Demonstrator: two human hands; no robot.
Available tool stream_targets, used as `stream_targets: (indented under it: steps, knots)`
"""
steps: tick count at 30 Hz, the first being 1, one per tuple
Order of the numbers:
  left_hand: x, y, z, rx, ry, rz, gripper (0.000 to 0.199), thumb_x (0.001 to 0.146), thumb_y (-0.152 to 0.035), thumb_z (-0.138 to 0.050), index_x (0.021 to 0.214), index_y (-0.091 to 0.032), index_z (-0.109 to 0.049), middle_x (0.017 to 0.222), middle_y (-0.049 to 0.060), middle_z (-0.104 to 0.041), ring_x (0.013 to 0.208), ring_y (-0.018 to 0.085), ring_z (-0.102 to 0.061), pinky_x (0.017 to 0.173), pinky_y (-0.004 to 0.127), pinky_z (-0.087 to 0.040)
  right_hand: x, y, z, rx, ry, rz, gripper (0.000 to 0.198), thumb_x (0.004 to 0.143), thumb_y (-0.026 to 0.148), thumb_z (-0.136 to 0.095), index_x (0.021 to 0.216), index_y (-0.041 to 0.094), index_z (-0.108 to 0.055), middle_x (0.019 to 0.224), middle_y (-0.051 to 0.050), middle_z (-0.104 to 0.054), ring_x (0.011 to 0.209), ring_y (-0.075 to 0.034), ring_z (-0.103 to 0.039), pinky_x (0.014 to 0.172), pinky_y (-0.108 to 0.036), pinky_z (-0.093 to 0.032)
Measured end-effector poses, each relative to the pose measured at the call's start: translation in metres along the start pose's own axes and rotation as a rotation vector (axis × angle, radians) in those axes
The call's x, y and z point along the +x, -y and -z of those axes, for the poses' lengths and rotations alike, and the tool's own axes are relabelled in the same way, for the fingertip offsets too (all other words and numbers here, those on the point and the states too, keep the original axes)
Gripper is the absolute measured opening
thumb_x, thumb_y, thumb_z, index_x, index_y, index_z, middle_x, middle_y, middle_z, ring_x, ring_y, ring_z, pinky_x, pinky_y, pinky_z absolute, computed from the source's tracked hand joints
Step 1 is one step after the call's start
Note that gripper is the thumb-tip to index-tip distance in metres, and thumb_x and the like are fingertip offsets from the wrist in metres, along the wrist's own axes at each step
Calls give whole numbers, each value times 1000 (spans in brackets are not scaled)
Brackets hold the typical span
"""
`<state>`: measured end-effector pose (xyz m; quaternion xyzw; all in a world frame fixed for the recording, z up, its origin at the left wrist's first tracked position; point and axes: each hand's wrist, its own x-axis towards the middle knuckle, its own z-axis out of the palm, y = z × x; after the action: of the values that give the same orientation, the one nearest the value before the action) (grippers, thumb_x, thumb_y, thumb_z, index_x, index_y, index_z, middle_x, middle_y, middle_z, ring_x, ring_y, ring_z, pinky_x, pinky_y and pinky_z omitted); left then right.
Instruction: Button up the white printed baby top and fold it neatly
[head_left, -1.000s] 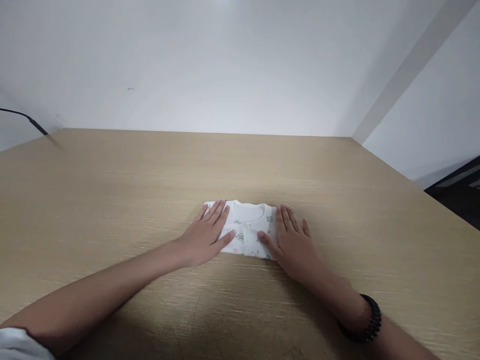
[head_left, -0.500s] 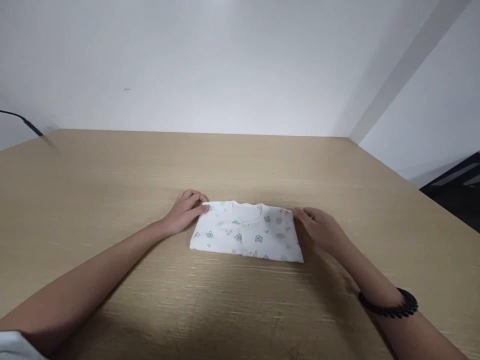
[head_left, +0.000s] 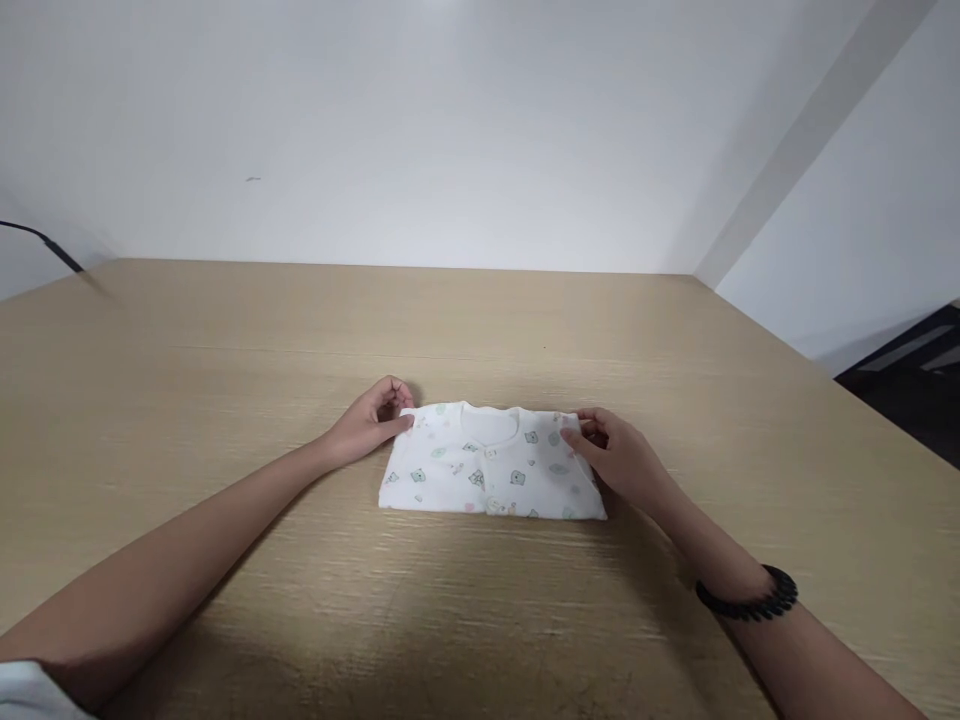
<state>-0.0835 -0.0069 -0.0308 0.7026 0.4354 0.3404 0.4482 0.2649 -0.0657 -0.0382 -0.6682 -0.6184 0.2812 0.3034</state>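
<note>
White knit fabric, printed with small animal faces and leaf shapes, makes up the folded baby shirt (head_left: 457, 475) lying before you near the middle of the wooden table (head_left: 315, 320), its neckline on the far side. Your left hand (head_left: 375, 418) is closed on its far left corner, thumb on top and fingers curled behind the edge. Your right hand (head_left: 622, 458) pinches the far right corner likewise, its thumb resting over the print. You wear a black coiled band (head_left: 750, 597) on your right wrist. Well apart, a black cable (head_left: 61, 254) meets the table's far left edge, beside the white wall (head_left: 450, 150).
</note>
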Motion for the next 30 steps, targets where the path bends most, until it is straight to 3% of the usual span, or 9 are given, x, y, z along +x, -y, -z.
stream_targets:
  steps: [4, 13, 30]
  knots:
    - [2, 0, 2, -48, -13, 4, 35, 76, -32, -72, 100, -19, -50, 93, 3, -59, 86, 17, -56, 80, 32, -44, 2, -1, 0, -75, 36, 14, 27, 82, 38, -56, 96, 17, -66, 83, -6, -69, 72, -20, -60, 64, -33, -43]
    - [5, 10, 3, -65, -41, 16, 31, 81, -34, -69, 102, -19, -51, 87, 2, -60, 80, 15, -56, 77, 31, -45, 1, 7, -2, 102, -23, 83, 32, 86, 52, -53, 86, 20, -57, 72, -2, -61, 64, -16, -52, 57, -28, -40]
    - [4, 3, 1, -21, -39, 19, 29, 81, -36, -68, 99, -19, -53, 87, 3, -61, 81, 16, -56, 78, 32, -45, 6, 2, 7, 292, -21, -5, 26, 77, 44, -59, 80, 19, -67, 82, -6, -72, 79, -21, -63, 72, -34, -48]
